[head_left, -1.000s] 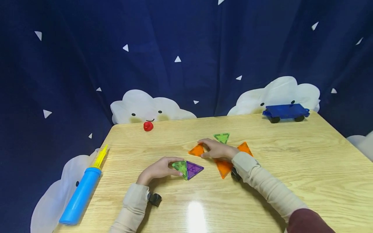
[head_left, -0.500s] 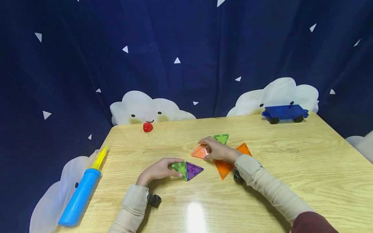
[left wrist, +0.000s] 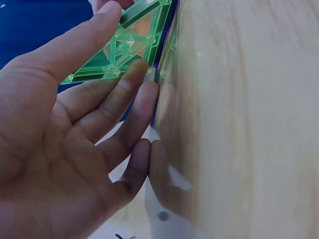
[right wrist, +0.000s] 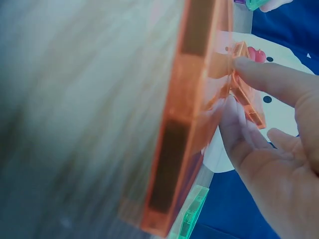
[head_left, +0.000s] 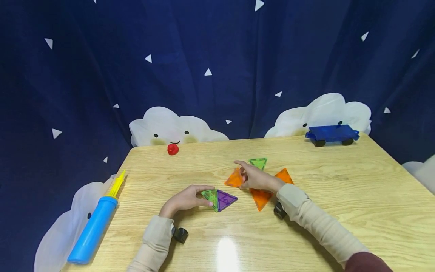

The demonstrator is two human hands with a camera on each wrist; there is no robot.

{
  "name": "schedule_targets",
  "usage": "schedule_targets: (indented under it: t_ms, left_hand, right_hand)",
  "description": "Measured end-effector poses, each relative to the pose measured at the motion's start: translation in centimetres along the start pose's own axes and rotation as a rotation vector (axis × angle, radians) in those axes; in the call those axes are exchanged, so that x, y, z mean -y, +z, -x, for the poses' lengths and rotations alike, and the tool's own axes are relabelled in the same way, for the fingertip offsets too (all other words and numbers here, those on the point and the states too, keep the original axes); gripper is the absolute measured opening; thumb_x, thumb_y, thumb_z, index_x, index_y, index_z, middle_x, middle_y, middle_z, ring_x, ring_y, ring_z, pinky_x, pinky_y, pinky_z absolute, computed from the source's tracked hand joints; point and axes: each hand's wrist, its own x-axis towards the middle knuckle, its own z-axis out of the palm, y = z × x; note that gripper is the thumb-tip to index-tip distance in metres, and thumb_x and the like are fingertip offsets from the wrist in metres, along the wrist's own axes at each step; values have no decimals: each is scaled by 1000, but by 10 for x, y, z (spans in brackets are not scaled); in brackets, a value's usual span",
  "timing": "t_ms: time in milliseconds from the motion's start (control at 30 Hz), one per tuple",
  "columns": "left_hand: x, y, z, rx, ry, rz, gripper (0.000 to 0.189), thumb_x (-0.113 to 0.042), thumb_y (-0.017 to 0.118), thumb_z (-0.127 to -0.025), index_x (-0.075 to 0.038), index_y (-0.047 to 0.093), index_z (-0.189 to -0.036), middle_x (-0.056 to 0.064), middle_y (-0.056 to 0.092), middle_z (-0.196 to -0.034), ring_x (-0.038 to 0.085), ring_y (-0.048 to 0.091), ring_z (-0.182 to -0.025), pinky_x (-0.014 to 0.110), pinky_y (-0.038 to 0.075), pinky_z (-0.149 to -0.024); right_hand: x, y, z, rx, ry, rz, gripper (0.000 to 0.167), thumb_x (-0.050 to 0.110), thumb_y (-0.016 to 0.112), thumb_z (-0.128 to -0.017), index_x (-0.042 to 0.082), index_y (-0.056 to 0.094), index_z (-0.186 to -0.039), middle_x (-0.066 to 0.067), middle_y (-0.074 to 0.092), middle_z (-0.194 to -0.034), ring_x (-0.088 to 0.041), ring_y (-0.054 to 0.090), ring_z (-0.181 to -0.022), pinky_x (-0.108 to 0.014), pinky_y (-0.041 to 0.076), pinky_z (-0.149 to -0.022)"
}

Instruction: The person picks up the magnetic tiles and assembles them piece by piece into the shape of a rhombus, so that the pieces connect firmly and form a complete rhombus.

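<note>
My left hand (head_left: 185, 197) holds a translucent green triangular magnetic tile (head_left: 210, 197) between thumb and fingers, low at the table. A purple triangular tile (head_left: 225, 199) lies edge to edge with it on the right. In the left wrist view the thumb and fingertips touch the green tile (left wrist: 130, 47). My right hand (head_left: 257, 177) pinches an orange triangular tile (head_left: 233, 179) between thumb and fingers. The right wrist view shows this orange tile (right wrist: 250, 102) tilted in the fingertips. Beneath the right wrist lies another orange tile (head_left: 260, 199), partly hidden by the hand.
One more orange tile (head_left: 285, 176) shows behind the right wrist, and a green tile (head_left: 258, 163) lies beyond the hand. Farther back are a small red toy (head_left: 173, 149) and a blue wheeled toy car base (head_left: 332, 134). A blue and yellow hand pump (head_left: 95, 228) lies along the left edge.
My right hand has drawn the orange tile a little to the right, and the tile's tilt has changed. The left hand stays in place on the green tile.
</note>
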Motion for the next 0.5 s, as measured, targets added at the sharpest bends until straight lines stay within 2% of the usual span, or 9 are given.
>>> schedule_targets:
  t_ms: [100,267,500]
  left_hand:
    - [-1,-1,0,0,-10,-1,61,-23,71,-86,-4,47,-139,1,66,-99,8,56,-78,25,46,-76]
    - [-1,-1,1,8,-12,3,61,-24,71,-86,-4,47,-139,1,67,-98,8,58,-79,25,46,-76]
    - [-1,0,0,-2,2,5,60,-22,71,-86,-4,48,-139,3,66,-103,10,56,-79,26,46,-75]
  right_hand:
    - [0,0,2,5,5,-15,85,-7,74,-76,2,27,-147,-11,50,-106,-13,49,-74,-25,45,-68]
    - [-2,-1,5,5,-18,-63,69,-12,71,-76,1,42,-137,-10,52,-96,-15,51,-76,-24,49,-70]
    - [-4,1,8,-12,-4,-193,52,-12,63,-83,0,46,-131,-12,53,-93,-16,57,-76,-26,53,-65]
